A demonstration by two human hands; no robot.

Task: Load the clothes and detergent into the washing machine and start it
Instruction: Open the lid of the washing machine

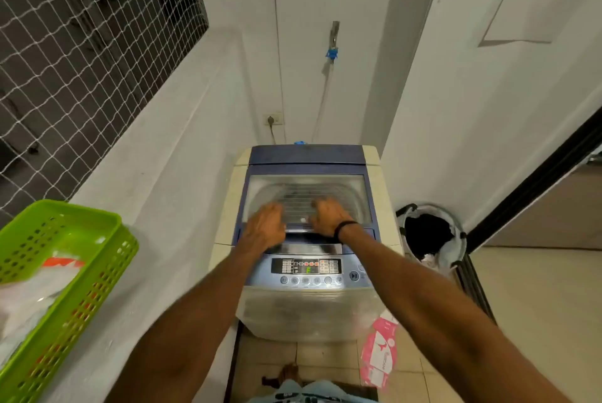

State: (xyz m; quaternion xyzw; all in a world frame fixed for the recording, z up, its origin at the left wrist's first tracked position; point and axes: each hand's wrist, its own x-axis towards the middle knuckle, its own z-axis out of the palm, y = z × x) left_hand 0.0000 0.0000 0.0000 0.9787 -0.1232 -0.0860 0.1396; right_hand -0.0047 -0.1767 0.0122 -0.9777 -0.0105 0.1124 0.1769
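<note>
Two containers flank the washing machine (306, 305): a green basket (97, 275) on the left ledge holds crumpled plastic bags (39, 292) and is cut off by the frame, and a hamper (456, 246) on the floor at right holds dark clothes (426, 233). The left hand (265, 223) and right hand (329, 215) lie at the front edge of the closed, see-through lid (306, 187). They are too blurred to tell their grip. The control panel (306, 267) glows green.

Both arms outstretched, left hand (265, 223) and right hand (329, 215) side by side, backs up, fingers blurred
</note>
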